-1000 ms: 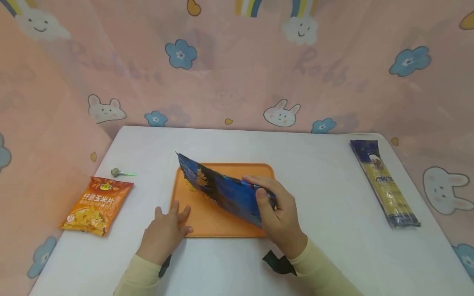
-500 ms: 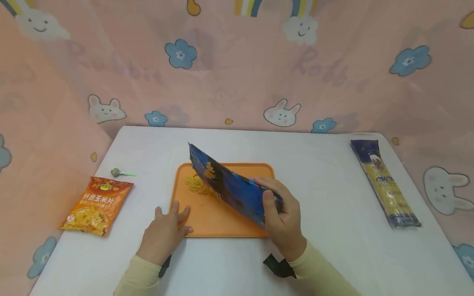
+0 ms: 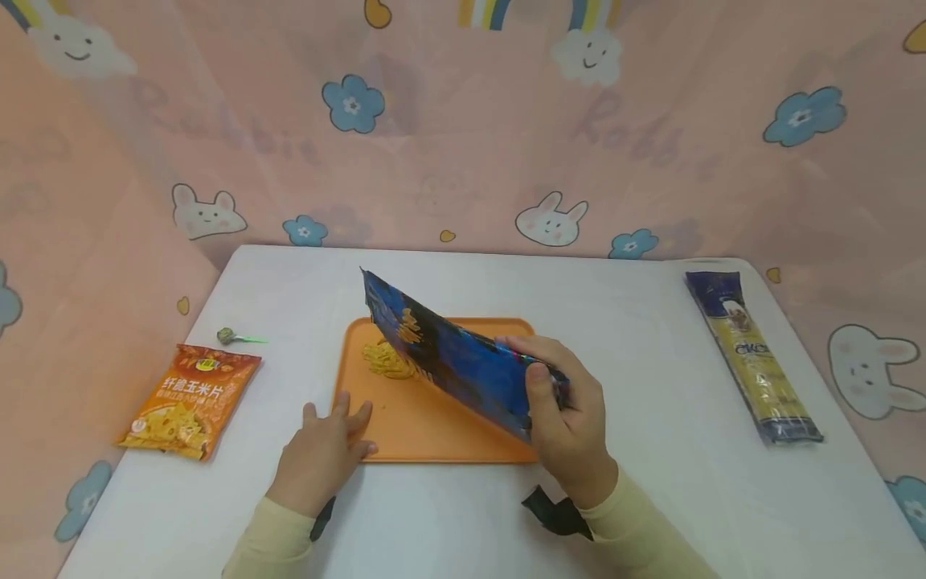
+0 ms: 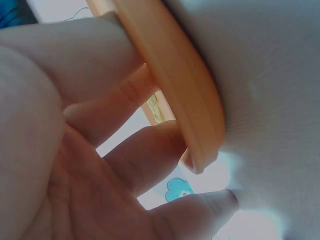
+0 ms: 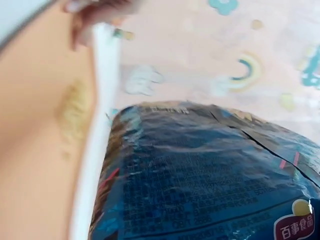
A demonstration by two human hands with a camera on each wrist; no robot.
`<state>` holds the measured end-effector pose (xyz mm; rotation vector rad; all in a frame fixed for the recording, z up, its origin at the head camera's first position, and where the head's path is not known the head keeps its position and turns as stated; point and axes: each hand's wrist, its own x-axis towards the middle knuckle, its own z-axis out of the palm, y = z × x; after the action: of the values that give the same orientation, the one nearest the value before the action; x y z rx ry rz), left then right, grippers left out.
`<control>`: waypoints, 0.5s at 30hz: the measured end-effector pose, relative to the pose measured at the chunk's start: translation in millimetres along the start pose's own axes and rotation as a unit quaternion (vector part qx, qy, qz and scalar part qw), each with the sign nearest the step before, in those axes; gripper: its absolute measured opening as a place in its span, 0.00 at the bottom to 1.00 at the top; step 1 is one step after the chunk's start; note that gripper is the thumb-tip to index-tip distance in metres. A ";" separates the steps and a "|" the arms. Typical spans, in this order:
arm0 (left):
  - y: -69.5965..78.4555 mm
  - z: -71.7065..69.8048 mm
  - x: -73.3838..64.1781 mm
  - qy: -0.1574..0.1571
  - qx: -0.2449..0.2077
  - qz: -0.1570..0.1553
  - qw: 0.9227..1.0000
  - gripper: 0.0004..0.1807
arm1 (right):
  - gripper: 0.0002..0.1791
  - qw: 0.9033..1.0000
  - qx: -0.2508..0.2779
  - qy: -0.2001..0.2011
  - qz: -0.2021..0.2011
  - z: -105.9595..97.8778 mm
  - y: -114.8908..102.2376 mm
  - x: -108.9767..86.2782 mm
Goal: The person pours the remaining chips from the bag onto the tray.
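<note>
Blue bag (image 3: 463,366) hides pt of tray (image 3: 419,434) | R hand (image 3: 575,422) grips bag | L hand (image 3: 321,454) splayed, touching tray

A pink backdrop (image 3: 448,153) rises behind the white counter (image 3: 615,322) and runs down both its sides, printed with rainbows (image 3: 481,14), smiling clouds (image 3: 589,58), blue flowers (image 3: 353,104) and white rabbit faces (image 3: 552,221). Faint lettering (image 3: 625,133) shows across it. The light is soft, warming to orange at far left.

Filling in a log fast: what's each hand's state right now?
Left hand: open, fingers spread, touching the orange tray.
Right hand: closed, gripping the tilted blue bag by one end.
</note>
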<state>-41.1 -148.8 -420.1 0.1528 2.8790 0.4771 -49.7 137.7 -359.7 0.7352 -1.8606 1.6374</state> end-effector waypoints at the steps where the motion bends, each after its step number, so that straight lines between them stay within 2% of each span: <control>1: 0.3 -0.1 -0.1 0.001 0.001 0.001 1.000 0.33 | 0.17 1.000 0.008 0.009 0.000 -2.4 -3.9 1.7; 5: 0.0 0.9 0.6 0.002 0.001 0.003 1.000 0.33 | 0.18 0.998 0.040 0.038 -0.012 -6.7 -8.2 3.2; 8: -0.4 1.3 0.9 -0.001 0.001 -0.001 1.000 0.33 | 0.15 0.999 0.039 0.016 -0.010 -1.4 5.3 -2.0; 11: -0.2 1.3 0.6 -0.007 -0.003 -0.006 1.000 0.33 | 0.16 1.000 0.021 -0.010 0.010 1.7 15.4 -5.0; 13: 0.3 1.2 0.4 -0.008 -0.006 -0.006 1.000 0.33 | 0.16 1.000 0.014 -0.007 0.020 -0.8 12.4 -2.4; 15: 0.8 1.0 0.4 -0.009 -0.008 -0.006 1.000 0.33 | 0.17 0.999 0.025 0.012 0.015 -5.0 3.7 1.7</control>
<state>-41.2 -147.7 -420.8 0.1358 2.8561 0.4936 -53.4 143.0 -360.5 0.7074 -1.8283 1.7100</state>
